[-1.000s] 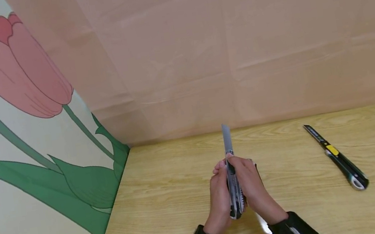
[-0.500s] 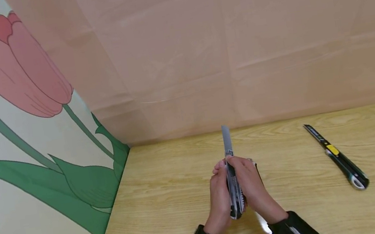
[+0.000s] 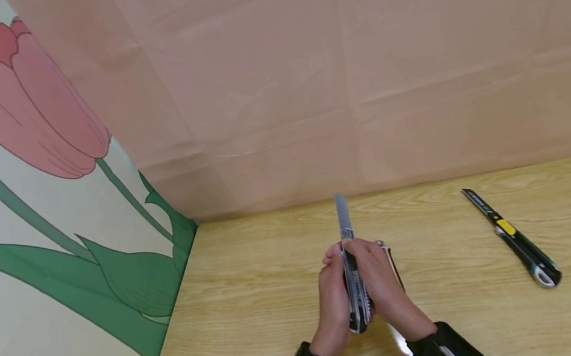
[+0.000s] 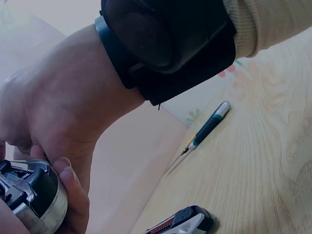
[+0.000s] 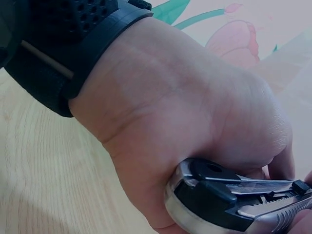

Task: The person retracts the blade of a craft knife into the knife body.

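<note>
Between both hands a silver-and-black utility knife [image 3: 356,290] stands with its blade [image 3: 343,215] out, pointing away from the person. My left hand [image 3: 333,306] holds the handle from the left side. From the right, my right hand [image 3: 384,283] grips it, with the thumb on the upper part near the slider. The rounded black-and-silver butt of this utility knife [image 5: 214,200] shows under the palm in the right wrist view. Another cutter [image 4: 183,223] with a reddish slot lies on the table in the left wrist view; the right hand mostly hides it in the head view.
A black utility knife [image 3: 516,242] with a yellow slider lies at the right of the wooden table [image 3: 260,305]. Behind the table hangs a pinkish-brown cloth [image 3: 273,93]. A wall with a tulip picture [image 3: 25,106] borders the left side.
The held knife and its blade tip have shifted slightly left and toward the person. A little more of the cutter behind the right hand shows. Both hands keep their grip.
</note>
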Available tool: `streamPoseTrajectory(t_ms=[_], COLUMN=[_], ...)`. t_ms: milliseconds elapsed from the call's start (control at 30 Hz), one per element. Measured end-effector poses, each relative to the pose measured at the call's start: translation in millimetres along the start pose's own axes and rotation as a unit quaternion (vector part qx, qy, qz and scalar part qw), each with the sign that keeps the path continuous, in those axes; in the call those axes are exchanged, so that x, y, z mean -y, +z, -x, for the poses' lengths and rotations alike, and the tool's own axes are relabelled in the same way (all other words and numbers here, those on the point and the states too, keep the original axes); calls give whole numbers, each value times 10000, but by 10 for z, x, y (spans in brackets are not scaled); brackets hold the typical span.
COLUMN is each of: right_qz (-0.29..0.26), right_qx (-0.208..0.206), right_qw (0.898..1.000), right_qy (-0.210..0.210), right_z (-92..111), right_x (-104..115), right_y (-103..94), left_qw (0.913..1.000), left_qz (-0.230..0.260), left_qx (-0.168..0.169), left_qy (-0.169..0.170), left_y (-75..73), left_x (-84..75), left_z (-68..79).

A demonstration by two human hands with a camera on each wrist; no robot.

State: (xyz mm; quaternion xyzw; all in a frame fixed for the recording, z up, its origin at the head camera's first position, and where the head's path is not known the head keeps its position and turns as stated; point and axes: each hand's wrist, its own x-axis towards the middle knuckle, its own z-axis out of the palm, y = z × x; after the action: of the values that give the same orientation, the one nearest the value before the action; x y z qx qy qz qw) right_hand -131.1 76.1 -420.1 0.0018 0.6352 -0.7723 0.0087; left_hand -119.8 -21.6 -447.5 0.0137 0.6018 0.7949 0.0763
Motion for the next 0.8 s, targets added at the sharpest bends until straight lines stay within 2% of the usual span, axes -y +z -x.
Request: streamPoseTrajectory(t_ms=[200,433,567,800], right_qz=[42,233,330,428], right_qx=[62,142,147,276], right_qw=[10000,9996,9992,9986], right_qy=[8,-84,-143,-161], right_z=[6,11,11,21], right_x=[-13,-31,-40,-38], right_y=[2,-11,-18,-21], left_qw=[10000,9997,9996,9997], left_qz=[3,46,87,118], left_qx=[-6,71,109,-59], left_qy=[-41,221,228,220], left_y=[-11,-8,-1,11], left_x=[7,38,28,16], left_z=[4,-10,-7,4])
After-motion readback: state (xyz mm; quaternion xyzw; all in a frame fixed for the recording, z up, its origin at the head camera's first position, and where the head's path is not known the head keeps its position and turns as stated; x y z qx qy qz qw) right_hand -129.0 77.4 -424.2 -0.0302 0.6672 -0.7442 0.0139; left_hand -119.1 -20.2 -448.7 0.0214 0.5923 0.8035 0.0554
